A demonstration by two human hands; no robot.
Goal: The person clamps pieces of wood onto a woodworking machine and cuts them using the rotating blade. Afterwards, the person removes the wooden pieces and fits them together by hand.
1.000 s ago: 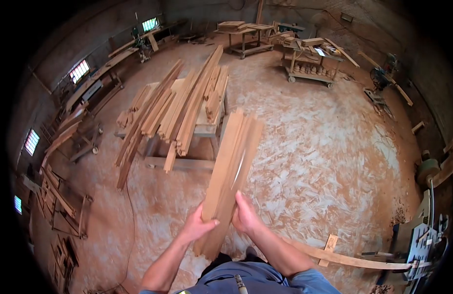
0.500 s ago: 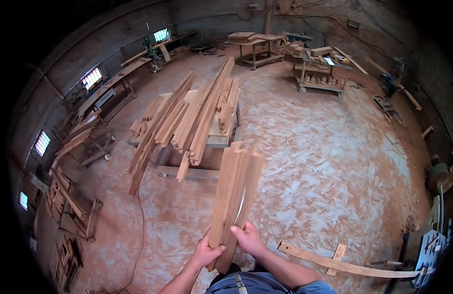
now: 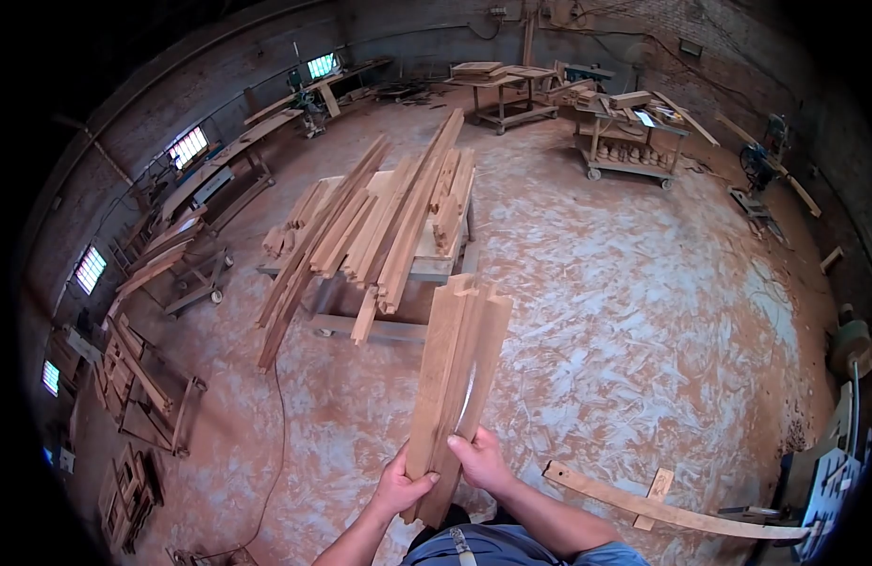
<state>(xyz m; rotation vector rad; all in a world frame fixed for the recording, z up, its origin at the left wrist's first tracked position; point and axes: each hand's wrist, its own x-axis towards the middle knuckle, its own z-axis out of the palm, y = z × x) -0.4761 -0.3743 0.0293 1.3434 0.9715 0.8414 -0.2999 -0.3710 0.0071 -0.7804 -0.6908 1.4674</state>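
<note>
Several long wooden boards (image 3: 452,377) are held together in front of my body, their notched far ends pointing away from me. My left hand (image 3: 400,483) wraps round the left edge of the bundle near its close end, thumb on top. On the right edge, my right hand (image 3: 480,460) grips the same boards, its thumb over the upper face. A narrow bright gap shows between two of the boards. Beyond them, a large pile of long wooden strips (image 3: 379,226) lies on a wheeled table (image 3: 433,267).
A curved plank (image 3: 681,514) with a crosspiece lies at the lower right, by a machine (image 3: 827,500). Wooden racks (image 3: 143,396) stand along the left. A loaded cart (image 3: 634,168) is at the back right. A cable (image 3: 280,424) runs over the floor.
The boards and both hands have come lower and closer to my body, and the bundle stands more upright in view. Both hands keep their grip. The room has shifted right and down in view.
</note>
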